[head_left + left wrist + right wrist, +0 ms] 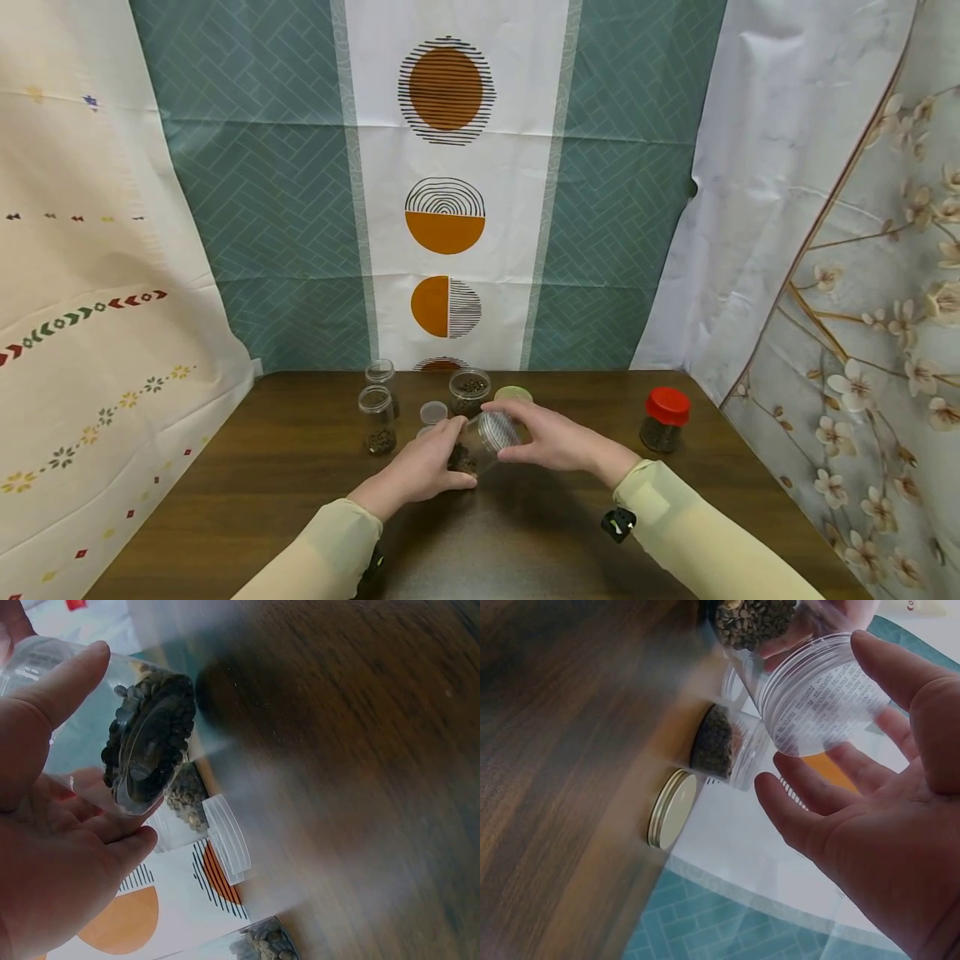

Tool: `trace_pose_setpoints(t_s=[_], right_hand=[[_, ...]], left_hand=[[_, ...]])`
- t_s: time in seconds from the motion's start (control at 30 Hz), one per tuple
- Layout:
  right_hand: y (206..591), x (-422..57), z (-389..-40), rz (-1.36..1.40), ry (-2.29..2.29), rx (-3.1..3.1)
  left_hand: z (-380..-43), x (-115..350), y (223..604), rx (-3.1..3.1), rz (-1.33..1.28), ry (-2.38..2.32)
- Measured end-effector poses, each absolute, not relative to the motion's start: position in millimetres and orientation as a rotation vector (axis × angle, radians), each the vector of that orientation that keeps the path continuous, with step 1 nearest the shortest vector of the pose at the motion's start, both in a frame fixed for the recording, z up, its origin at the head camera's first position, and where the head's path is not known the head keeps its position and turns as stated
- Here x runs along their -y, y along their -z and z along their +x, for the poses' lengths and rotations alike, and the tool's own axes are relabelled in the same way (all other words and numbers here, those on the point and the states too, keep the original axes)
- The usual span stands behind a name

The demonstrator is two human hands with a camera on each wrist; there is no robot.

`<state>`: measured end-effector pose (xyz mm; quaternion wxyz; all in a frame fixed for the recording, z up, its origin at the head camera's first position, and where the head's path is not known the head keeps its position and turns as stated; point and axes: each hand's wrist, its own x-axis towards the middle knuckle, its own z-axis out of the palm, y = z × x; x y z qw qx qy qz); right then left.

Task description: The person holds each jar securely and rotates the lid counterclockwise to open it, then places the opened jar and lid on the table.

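Observation:
Tilted above the table, a clear plastic jar (483, 457) holds small dark beans or seeds near its base. My left hand (423, 467) grips the jar's body, thumb on one side and fingers on the other, as the left wrist view shows for the jar (82, 727). Over the jar's mouth sits a clear lid (829, 709) printed with small text. My right hand (551, 437) holds this lid by its rim between thumb and fingers. Whether the lid is threaded on or loose, I cannot tell.
Behind the hands stand a short open-looking jar (469, 393) of dark pieces, a clear lid (433, 412) and a pale gold lid (673, 808). Two taller clear jars, including the nearer one (377, 421), stand left. A red-covered jar (665, 417) stands right. Curtains border the table (247, 483).

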<state>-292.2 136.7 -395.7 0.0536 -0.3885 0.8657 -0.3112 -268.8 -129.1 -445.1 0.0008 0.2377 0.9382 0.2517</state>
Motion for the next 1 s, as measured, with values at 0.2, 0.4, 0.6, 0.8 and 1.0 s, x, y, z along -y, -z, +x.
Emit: trace_pose_setpoints(t_s=[0.2,0.4,0.6,0.8,1.0], right_hand=[[398,-136,-293,-1.188,0.947,-2.626],[398,-136,-293,-1.205,0.937,-2.631],[393,-131,-291,-1.108,0.924,-2.682],[394,-125,-290,-0.888,0.861,-2.801],[396,-122,-293,-0.810,0.831,-2.819]], left_hand=[[-268,130,445,-2.944,0.747,-0.797],[-268,130,445,-2.952,0.752,-0.804],[-269,131,447,-2.941,0.742,-0.816],[-268,132,448,-2.924,0.734,-0.815],[-268,131,443,-2.918,0.734,-0.818]])
